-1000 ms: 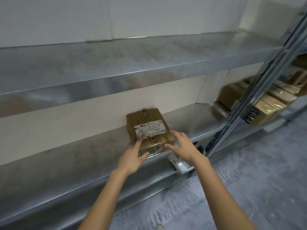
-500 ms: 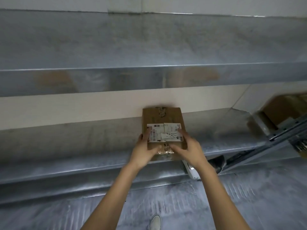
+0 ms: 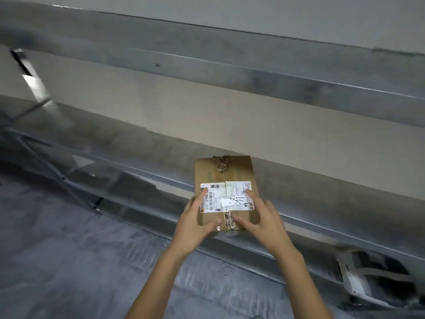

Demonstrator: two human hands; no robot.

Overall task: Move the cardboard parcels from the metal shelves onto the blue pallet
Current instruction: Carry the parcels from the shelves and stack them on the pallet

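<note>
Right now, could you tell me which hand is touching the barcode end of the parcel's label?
The left hand: its finger rests on the barcode end of the white label on the cardboard parcel; the right hand touches the other end.

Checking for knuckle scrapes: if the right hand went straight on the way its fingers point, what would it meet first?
The cardboard parcel: the right hand grips it, fingers lying across its white label. Past the parcel, likely the pale wall behind the shelf, though depth is unclear.
</note>
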